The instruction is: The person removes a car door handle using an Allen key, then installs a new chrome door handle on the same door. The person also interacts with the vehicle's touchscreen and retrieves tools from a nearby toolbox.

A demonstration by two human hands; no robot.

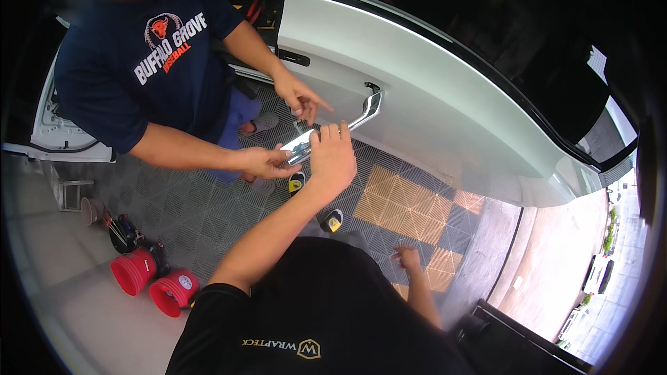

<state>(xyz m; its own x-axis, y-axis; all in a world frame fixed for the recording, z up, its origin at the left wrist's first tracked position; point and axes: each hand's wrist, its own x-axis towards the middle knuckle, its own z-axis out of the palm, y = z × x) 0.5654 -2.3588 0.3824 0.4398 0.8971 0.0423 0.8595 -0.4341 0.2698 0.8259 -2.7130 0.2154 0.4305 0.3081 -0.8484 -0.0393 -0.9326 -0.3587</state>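
Observation:
A long chrome door handle (369, 110) runs from beside the white car door down toward the other person. My left hand (333, 160) is closed over its middle part, thumb and fingers bent around it. The other person's one hand (265, 163) supports the lower, wider end from below. Their second hand (300, 97) hovers just above, index finger stretched out toward the handle. Low at my side hangs my right hand (408, 257), holding nothing, fingers loosely apart. A small black mount (373, 87) on the door shows right by the handle's upper end; whether they touch, I cannot tell.
The white car door (431, 90) stands along the right. Two yellow-and-black tools or shoe tips (332, 220) show on the grey and tan tiled floor (403, 201). Red buckets (133, 272) stand at lower left, near a metal step stool (69, 191).

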